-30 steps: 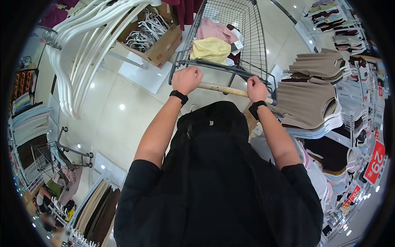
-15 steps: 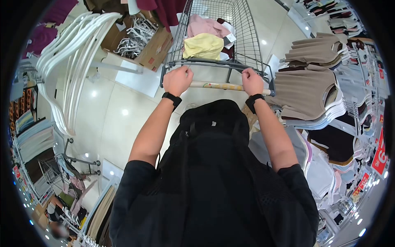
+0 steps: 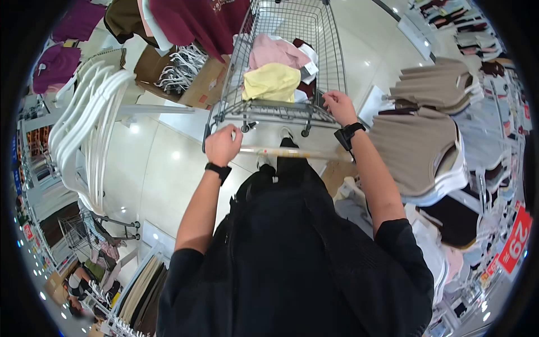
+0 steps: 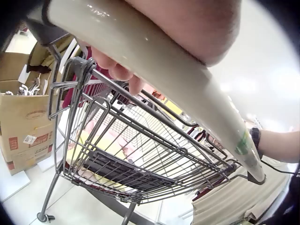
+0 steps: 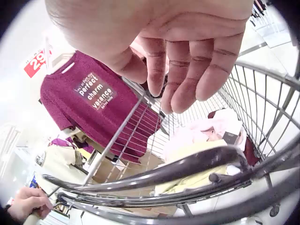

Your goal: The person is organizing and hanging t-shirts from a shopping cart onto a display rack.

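Observation:
My left hand [image 3: 223,146] grips the left end of the shopping cart's pale handle bar [image 3: 286,152]. In the left wrist view its fingertips [image 4: 119,72] curl under the bar [image 4: 154,61]. My right hand [image 3: 339,108] is off the bar, over the right side of the wire cart [image 3: 343,73]. The right wrist view shows that hand [image 5: 183,51] empty, fingers relaxed and pointing down above the basket. Inside the basket lie a yellow garment [image 3: 272,82], a pink garment [image 3: 275,53] and a white and dark one with a tag [image 3: 308,69].
Taupe shirts [image 3: 418,143] hang on a rack close at right. White hangers [image 3: 84,135] hang at left, near a cardboard box [image 3: 208,84] of hangers. A maroon shirt [image 3: 196,22] hangs beside the cart. Another cart [image 3: 84,230] and a person stand lower left.
My right hand has let go of the handle bar and moved forward over the cart's edge. My left hand stays on the bar. The view has shifted, bringing my shoes into sight.

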Tool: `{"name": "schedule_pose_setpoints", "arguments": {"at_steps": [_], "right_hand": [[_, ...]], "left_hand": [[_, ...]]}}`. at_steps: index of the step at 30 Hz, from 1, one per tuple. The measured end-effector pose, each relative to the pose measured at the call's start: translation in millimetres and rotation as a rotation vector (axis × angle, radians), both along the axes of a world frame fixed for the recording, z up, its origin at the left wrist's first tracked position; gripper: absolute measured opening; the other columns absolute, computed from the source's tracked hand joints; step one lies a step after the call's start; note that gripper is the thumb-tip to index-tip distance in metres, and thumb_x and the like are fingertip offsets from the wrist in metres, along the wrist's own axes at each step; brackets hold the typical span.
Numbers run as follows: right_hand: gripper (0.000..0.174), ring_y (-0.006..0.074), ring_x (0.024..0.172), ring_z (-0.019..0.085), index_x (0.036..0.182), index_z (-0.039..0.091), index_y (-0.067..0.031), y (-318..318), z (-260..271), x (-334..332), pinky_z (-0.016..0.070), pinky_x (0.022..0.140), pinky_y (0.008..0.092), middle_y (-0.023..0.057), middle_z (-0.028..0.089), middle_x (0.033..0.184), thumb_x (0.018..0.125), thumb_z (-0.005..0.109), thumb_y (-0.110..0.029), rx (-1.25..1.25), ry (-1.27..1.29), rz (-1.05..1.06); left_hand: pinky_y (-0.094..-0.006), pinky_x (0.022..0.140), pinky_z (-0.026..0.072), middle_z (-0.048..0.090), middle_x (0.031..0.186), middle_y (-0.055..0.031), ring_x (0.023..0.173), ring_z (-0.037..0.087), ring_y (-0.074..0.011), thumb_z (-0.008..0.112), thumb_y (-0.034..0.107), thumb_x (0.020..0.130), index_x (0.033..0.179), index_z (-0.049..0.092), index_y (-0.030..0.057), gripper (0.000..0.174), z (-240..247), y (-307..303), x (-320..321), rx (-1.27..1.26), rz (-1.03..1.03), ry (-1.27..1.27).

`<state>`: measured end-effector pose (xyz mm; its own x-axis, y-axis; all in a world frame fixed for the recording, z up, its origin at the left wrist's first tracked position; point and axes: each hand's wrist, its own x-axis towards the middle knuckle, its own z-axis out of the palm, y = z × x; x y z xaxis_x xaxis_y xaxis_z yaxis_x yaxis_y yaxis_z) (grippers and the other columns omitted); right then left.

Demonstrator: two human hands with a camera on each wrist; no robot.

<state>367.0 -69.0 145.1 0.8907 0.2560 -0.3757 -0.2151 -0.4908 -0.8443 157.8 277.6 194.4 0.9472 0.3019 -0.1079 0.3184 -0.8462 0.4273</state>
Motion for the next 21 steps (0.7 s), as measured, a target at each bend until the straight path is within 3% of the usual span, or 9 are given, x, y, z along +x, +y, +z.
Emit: {"name": "schedule_pose_setpoints", "arguments": {"at_steps": [3,5,8,11,13,15,17,18,21], "right_hand": [[0.027,0.0315,0.085,0.071,0.106,0.074,-0.0069,17,-52,43,0.0552,0.081,0.039,0.0126,0.076,0.091,0.093,0.066,-0.029,-0.187,-0.017,0.142],[0.025,0.014,0.076,0.067,0.107,0.072,-0.0044,23,-106,70,0.0525,0.064,0.0328,0.0045,0.072,0.088,0.096,0.067,-0.027,-0.188,-0.077,0.391],[0.034,0.0152,0.081,0.069,0.116,0.07,-0.007,51,-129,102,0.0539,0.064,0.0301,0.0059,0.073,0.103,0.096,0.066,-0.034,-0.124,0.476,0.34],[0.038,0.0198,0.071,0.069,0.108,0.072,0.0005,66,-179,131,0.0556,0.065,0.0355,0.0116,0.072,0.088,0.093,0.065,-0.033,-0.142,0.36,0.532],[0.038,0.0335,0.085,0.073,0.106,0.075,-0.0008,81,-198,143,0.0566,0.082,0.0428,0.0177,0.075,0.09,0.09,0.064,-0.034,-0.277,0.237,0.578],[0.04,0.0381,0.103,0.07,0.113,0.074,-0.0029,99,-205,148,0.0544,0.093,0.0443,0.0216,0.074,0.112,0.09,0.064,-0.034,-0.324,0.126,0.687],[0.041,0.0343,0.121,0.064,0.119,0.073,-0.0057,118,-221,139,0.048,0.107,0.0409,0.0228,0.066,0.133,0.092,0.066,-0.036,-0.39,0.049,0.722],[0.04,0.0327,0.137,0.054,0.122,0.073,-0.0084,130,-241,132,0.041,0.117,0.0416,0.0241,0.05,0.153,0.094,0.064,-0.034,-0.403,0.039,0.797],[0.039,0.0331,0.143,0.048,0.125,0.072,-0.008,148,-250,107,0.0387,0.119,0.0402,0.0244,0.044,0.158,0.094,0.063,-0.031,-0.376,0.038,0.932]], "left_hand": [[-0.0446,0.058,0.0514,0.068,0.069,-0.0099,0.063,0.067,-0.0331,0.066,0.027,0.092,0.083,0.071,0.0112,0.019,4,-6,4,-0.006,0.074,0.024],[-0.0438,0.057,0.0503,0.066,0.066,-0.0088,0.06,0.065,-0.0318,0.068,0.025,0.091,0.081,0.071,0.0112,0.018,1,-5,7,0.01,0.072,-0.012],[-0.0428,0.055,0.0489,0.064,0.063,-0.0076,0.057,0.063,-0.0307,0.069,0.024,0.091,0.08,0.071,0.0112,0.017,2,-7,10,0.008,0.133,-0.002],[-0.0397,0.053,0.0473,0.063,0.062,-0.0066,0.056,0.063,-0.028,0.07,0.024,0.091,0.085,0.074,0.013,0.013,3,-10,9,-0.026,0.208,0.025],[-0.0398,0.053,0.0473,0.063,0.061,-0.0063,0.055,0.063,-0.0278,0.071,0.024,0.09,0.084,0.075,0.0132,0.013,4,-12,11,-0.005,0.226,0.064],[-0.0397,0.053,0.0473,0.063,0.061,-0.0059,0.054,0.062,-0.0275,0.071,0.024,0.09,0.083,0.075,0.0132,0.013,3,-15,12,0.011,0.261,0.072],[-0.0403,0.052,0.0463,0.061,0.059,-0.0044,0.054,0.06,-0.0272,0.071,0.023,0.089,0.079,0.073,0.014,0.013,1,-17,13,0.022,0.315,0.076],[-0.0407,0.051,0.0453,0.06,0.057,-0.0043,0.052,0.059,-0.0271,0.071,0.023,0.089,0.079,0.072,0.0144,0.013,-2,-18,13,0.032,0.334,0.068],[-0.0401,0.049,0.0439,0.059,0.057,-0.0042,0.05,0.058,-0.0263,0.071,0.02,0.087,0.077,0.072,0.0135,0.012,-4,-16,13,0.024,0.325,0.064]]}}
